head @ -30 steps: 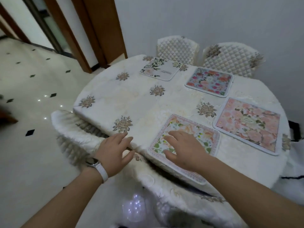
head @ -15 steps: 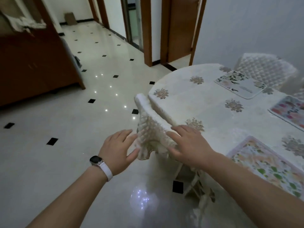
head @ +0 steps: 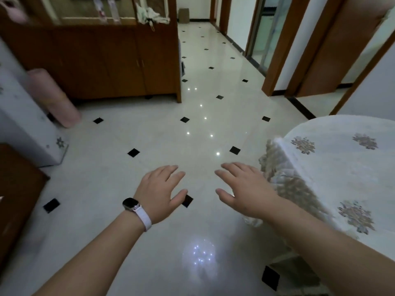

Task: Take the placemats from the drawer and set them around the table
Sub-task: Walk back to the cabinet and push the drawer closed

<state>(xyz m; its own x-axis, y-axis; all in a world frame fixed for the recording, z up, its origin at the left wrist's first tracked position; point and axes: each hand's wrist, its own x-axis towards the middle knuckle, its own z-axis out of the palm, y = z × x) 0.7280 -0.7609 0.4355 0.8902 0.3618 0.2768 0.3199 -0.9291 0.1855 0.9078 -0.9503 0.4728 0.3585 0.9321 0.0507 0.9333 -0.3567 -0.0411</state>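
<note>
Both hands hang out over the floor with nothing in them: the left hand (head: 159,189), with a watch (head: 130,204) on its wrist, sits at lower centre, fingers loose and slightly spread; the right hand (head: 241,189) is beside it, apart from it, palm down, fingers straight and relaxed. The table (head: 342,167) fills the right edge of the frame under a white cloth printed with flower motifs; a quilted chair cover (head: 275,165) stands against its near rim, just right of the right hand and, as far as can be told, not touched by it. No placemat shows on the part of the table in view, and no open drawer can be made out; a wooden cabinet (head: 106,60) takes up the upper left, and a darker wooden piece (head: 17,189) cuts in at the lower left edge, but which of them holds the drawer cannot be told.

The step looks like a walk between table and drawer with free hands; done well, it means keeping the right arm clear of the chair cover so the cloth is not dragged; stepping steadily on the glossy tiled floor (head: 149,135); then lifting the mats flat with both hands, so that each can be laid square to a seat.
</note>
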